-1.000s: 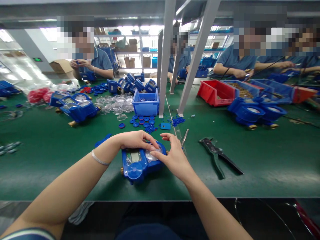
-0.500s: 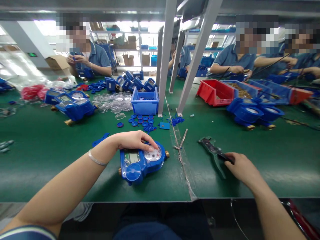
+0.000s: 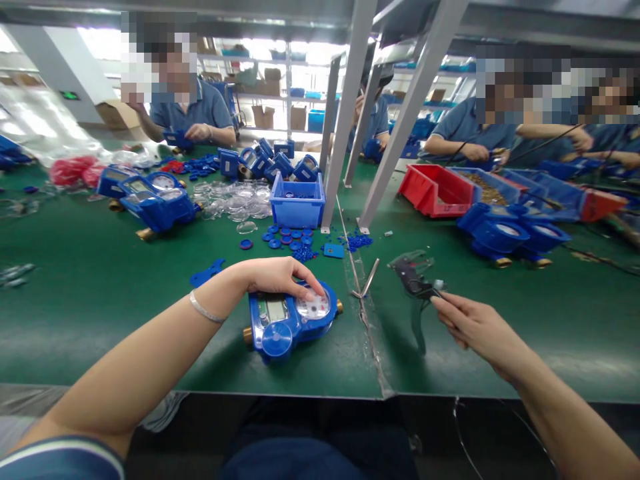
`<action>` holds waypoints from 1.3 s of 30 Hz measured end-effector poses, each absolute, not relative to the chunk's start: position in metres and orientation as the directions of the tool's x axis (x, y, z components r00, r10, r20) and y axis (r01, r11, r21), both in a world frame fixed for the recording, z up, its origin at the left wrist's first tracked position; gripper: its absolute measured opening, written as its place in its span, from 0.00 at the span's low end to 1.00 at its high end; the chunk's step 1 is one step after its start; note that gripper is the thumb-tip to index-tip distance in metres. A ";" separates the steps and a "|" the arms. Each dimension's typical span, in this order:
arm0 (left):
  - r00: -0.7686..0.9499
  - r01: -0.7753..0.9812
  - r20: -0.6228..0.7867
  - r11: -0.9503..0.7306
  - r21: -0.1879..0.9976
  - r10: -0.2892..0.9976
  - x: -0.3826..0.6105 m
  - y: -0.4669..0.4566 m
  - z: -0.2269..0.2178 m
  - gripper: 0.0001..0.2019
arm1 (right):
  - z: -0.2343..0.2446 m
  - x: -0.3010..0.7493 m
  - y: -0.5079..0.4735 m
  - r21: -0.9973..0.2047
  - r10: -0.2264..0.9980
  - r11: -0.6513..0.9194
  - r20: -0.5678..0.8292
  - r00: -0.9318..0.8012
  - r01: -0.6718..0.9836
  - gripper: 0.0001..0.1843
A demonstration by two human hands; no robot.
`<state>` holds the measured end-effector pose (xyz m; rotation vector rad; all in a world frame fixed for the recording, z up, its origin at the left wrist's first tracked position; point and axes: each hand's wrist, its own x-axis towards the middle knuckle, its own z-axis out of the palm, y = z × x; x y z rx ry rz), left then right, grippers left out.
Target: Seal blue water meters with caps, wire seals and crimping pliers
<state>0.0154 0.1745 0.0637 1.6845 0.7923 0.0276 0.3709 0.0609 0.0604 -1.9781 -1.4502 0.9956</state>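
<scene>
A blue water meter (image 3: 287, 321) with a round dial lies on the green table in front of me. My left hand (image 3: 273, 276) rests on top of it, fingers curled over the dial's far rim, holding it down. My right hand (image 3: 473, 325) is closed around the handle of black pliers (image 3: 415, 283), which are raised off the table to the right of the meter, their jaws pointing up and left. Metal tweezers (image 3: 367, 282) lie between the meter and the pliers.
A blue bin (image 3: 297, 200), small blue caps (image 3: 290, 241) and clear discs (image 3: 235, 200) lie beyond the meter. More blue meters (image 3: 153, 200) sit at left and at right (image 3: 510, 233). A red bin (image 3: 435, 190) stands far right. Grey frame posts (image 3: 350, 113) rise mid-table. Other people work across the table.
My right hand left the meter's dial, went right to the pliers, closed on them and lifted them off the table. My left hand stayed on the meter.
</scene>
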 end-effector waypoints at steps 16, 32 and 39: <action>0.778 0.460 -0.344 -0.102 0.882 0.526 0.016 0.174 0.063 0.18 | 0.087 0.256 -0.005 -0.203 0.854 0.502 0.274 -0.443 0.841 0.15; 0.774 0.480 -0.342 -0.140 0.866 0.532 0.016 0.175 0.065 0.18 | 0.098 0.250 -0.007 -0.174 0.859 0.487 0.275 -0.432 0.856 0.16; 0.771 0.474 -0.349 -0.114 0.873 0.532 0.016 0.175 0.063 0.20 | 0.104 0.248 -0.007 -0.166 0.849 0.490 0.312 -0.426 0.856 0.15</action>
